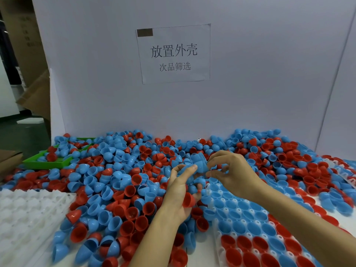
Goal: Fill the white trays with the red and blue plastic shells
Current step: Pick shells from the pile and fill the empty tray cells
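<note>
A big heap of red and blue plastic shells covers the table. My left hand cups a red shell in its palm and also holds blue shells against its fingers. My right hand pinches a stack of nested blue shells just above the left fingers. Under my right forearm lies a white tray with blue shells in its upper pockets and red ones in the lower rows. An unfilled white tray lies at the left front.
A green tray with a few shells sits at the back left. A white board with a paper sign walls off the back. More filled white trays lie at the far right. Cardboard boxes stand beyond the left edge.
</note>
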The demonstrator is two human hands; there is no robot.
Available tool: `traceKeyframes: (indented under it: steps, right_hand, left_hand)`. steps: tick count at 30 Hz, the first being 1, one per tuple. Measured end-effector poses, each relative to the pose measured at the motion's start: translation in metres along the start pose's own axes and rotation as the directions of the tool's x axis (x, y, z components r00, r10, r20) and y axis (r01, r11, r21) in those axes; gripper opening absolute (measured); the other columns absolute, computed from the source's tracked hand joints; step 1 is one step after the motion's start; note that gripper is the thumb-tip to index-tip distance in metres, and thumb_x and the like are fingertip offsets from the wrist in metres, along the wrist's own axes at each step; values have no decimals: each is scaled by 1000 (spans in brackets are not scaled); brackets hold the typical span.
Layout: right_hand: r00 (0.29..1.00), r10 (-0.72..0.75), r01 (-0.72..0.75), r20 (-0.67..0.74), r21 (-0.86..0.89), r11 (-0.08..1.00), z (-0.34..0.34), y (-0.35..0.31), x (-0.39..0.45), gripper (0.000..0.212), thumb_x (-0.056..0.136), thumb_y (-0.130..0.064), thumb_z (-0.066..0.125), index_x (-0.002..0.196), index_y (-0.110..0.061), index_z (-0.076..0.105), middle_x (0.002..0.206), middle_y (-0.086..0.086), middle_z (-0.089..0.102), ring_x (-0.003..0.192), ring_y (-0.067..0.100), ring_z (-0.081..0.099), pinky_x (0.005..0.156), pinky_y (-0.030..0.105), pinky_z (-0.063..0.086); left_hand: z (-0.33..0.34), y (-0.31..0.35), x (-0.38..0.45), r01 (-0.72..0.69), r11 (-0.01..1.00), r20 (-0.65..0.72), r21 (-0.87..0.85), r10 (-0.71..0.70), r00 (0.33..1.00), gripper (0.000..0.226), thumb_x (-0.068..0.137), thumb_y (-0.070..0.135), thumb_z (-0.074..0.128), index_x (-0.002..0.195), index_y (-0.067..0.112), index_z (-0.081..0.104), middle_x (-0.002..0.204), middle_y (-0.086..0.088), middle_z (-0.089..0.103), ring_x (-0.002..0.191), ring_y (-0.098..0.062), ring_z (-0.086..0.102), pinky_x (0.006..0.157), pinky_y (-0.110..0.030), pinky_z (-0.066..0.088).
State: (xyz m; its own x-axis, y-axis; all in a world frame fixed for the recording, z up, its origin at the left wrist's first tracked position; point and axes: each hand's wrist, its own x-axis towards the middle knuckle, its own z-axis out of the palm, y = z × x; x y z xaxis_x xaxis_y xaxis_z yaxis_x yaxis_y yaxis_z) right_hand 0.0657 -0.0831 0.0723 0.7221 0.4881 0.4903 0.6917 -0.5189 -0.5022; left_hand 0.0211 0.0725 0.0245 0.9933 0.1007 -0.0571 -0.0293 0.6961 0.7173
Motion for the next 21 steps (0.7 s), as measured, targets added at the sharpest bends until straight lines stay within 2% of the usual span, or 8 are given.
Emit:
traceKeyframes:
  steps: [3,5,9,12,16,19,21]
  right_hand:
    - [999,27,-24,-40,70,997,0,1,-3,10,85,-7,77,93,-13,76,98,-8,69,93,9,65,77,15,52]
    - [1000,25,-23,-10,123,992,0,2,-4,10,88,-5,74,93,-14,77,97,-6,71,93,10,67,80,22,56]
    - [997,59,-69,55,206,976,2,0,-6,17,93,-6,62,91,-12,77,92,-3,73,89,12,70,84,32,59]
    - [995,96,-99,27,204,974,5,-1,-5,24,98,-14,58,83,-14,77,81,5,73,78,24,68,75,41,58]
    - [985,174,-165,-4,303,939,7,0,-3,5,93,-13,68,94,-18,69,81,0,75,77,12,72,75,32,60]
    - [973,230,-223,18,339,914,8,2,-2,21,88,-14,74,104,-20,61,81,2,75,76,13,73,74,31,60]
    - [969,245,-241,23,299,923,8,2,-1,19,90,-13,73,104,-20,64,79,1,74,73,13,72,72,32,60]
  left_hand:
    - [0,1,1,-11,1000,-3,-19,11,1000,51,72,20,79,112,18,48,87,-12,71,48,-17,56,38,-21,42]
    - [-1,0,1,-6,1000,-6,-28,6,1000,47,76,17,77,113,19,48,86,-13,70,47,-18,55,37,-22,43]
    - [-2,-2,2,16,1000,-23,19,-16,1000,41,87,11,72,117,21,46,103,-19,66,48,-17,58,37,-22,43]
    - [-2,-2,3,13,999,-34,47,-12,999,42,89,11,71,122,20,47,106,-19,65,48,-16,59,38,-22,43]
    - [-1,-2,3,11,997,-36,72,-8,999,43,90,10,70,126,18,47,98,-18,66,47,-17,58,37,-22,43]
    - [-1,-2,2,14,994,-17,109,-13,1000,46,88,12,72,126,20,48,95,-18,65,49,-18,56,39,-22,43]
    - [-2,-3,2,12,991,2,131,-12,1000,47,87,13,74,125,22,48,90,-16,66,50,-18,56,40,-23,43]
